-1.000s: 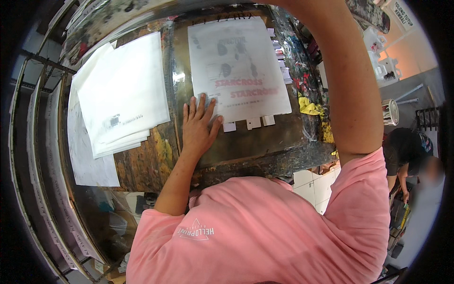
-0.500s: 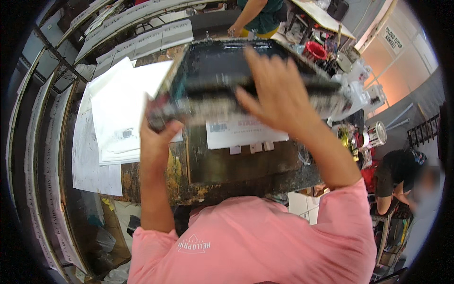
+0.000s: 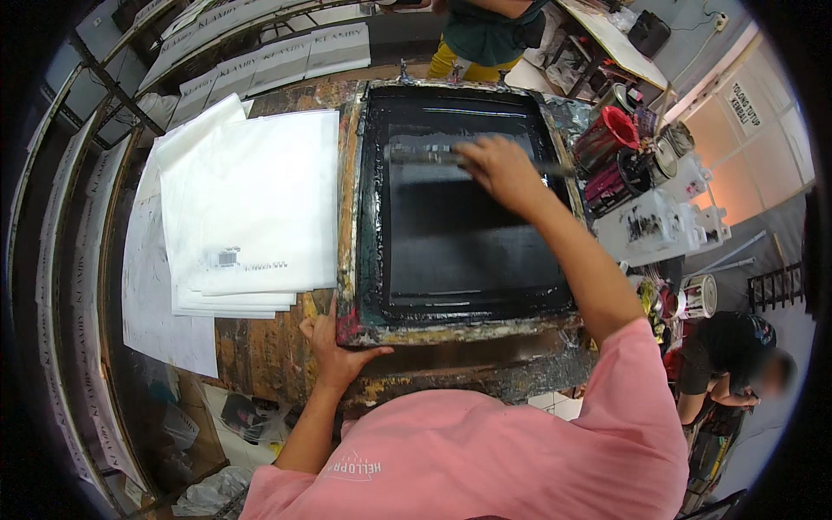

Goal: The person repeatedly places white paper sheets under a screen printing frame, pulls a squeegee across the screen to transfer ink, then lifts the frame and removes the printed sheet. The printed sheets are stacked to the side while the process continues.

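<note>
- From my distant seat I see the stained wooden worktable [image 3: 251, 360], blotched yellow and black, beneath the hands
- The screen frame [image 3: 468, 334] lies on it in front of the person, its wood crusted with old paint; within its sides the mesh [image 3: 459, 260] is coated black, glossy near the upper and lower margins
- Just left of it I have the paper stack [image 3: 251, 191], white, loosely fanned, small dark print near its lower edge
- Across the upper part of the mesh runs the squeegee [image 3: 420, 154], long, dark and blurred
- Right of the frame stand white jugs [image 3: 650, 225], smeared black; I cannot see inside
- Behind these sits a red tub [image 3: 609, 134], red within, its fill unclear to me
- Next to it is a dark pot [image 3: 617, 184] streaked magenta, contents hidden
- My view shows the right hand [image 3: 503, 169] closed on the squeegee
- The left hand [image 3: 336, 347] touches the frame's near left corner, thumb and fingers spread apart
</note>
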The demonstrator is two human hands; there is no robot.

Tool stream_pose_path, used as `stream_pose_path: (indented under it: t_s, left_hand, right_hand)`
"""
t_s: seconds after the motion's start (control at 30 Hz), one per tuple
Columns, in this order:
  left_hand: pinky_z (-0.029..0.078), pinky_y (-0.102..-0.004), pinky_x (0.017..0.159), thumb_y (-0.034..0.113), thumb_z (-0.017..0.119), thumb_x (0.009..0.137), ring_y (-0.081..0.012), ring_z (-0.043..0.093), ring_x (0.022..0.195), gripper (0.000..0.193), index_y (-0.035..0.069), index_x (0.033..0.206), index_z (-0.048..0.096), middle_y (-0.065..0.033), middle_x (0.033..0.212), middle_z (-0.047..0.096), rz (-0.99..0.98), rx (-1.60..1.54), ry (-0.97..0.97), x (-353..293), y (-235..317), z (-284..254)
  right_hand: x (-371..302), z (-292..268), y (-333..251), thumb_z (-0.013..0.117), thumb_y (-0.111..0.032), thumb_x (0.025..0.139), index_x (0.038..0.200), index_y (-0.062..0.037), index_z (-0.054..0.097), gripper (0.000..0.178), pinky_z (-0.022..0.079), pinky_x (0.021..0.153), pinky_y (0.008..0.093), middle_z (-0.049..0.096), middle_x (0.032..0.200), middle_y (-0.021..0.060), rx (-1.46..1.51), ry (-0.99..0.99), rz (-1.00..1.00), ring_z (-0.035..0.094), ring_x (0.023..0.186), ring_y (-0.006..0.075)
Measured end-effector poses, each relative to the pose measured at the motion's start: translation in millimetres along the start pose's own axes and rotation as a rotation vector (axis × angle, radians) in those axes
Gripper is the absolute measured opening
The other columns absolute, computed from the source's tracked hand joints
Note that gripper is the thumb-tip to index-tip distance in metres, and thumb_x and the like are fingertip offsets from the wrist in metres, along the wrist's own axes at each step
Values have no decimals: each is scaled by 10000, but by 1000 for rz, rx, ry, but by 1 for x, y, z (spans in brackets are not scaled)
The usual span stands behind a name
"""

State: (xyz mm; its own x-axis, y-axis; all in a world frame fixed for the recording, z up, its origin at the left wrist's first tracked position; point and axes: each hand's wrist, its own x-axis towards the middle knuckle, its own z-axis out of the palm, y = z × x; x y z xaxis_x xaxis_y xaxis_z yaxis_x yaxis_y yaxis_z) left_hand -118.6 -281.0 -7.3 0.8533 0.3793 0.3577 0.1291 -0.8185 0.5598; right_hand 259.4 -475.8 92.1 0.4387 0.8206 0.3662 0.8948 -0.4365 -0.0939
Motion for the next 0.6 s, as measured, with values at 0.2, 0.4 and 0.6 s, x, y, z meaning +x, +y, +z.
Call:
stream_pose_path:
  t_s: [0.2,0.4,0.6]
  left_hand:
    - [314,-435,925,758,893,449,-220,496,825,1381,-71,1482,502,-30,860,549,-29,-16,-59,5,1,-5]
    - [310,-430,899,789,879,437,-207,481,778,1424,-71,1503,485,-11,817,551,-14,-32,-53,9,-1,-3]
    - [308,-441,893,781,888,422,-241,465,889,1400,28,1537,503,-63,924,508,-42,74,-84,7,-3,-5]
  right_hand:
    - [96,69,96,654,-207,956,1330,-177,641,375,538,905,497,681,1137,120,-45,-45,32,656,1046,367]
    - [108,98,109,673,-231,950,1343,-179,634,398,545,925,481,683,1139,117,-51,-101,43,651,1094,350]
    - [87,81,81,678,-279,953,1318,-184,643,378,556,905,475,683,1096,109,-40,-139,40,659,1064,340]
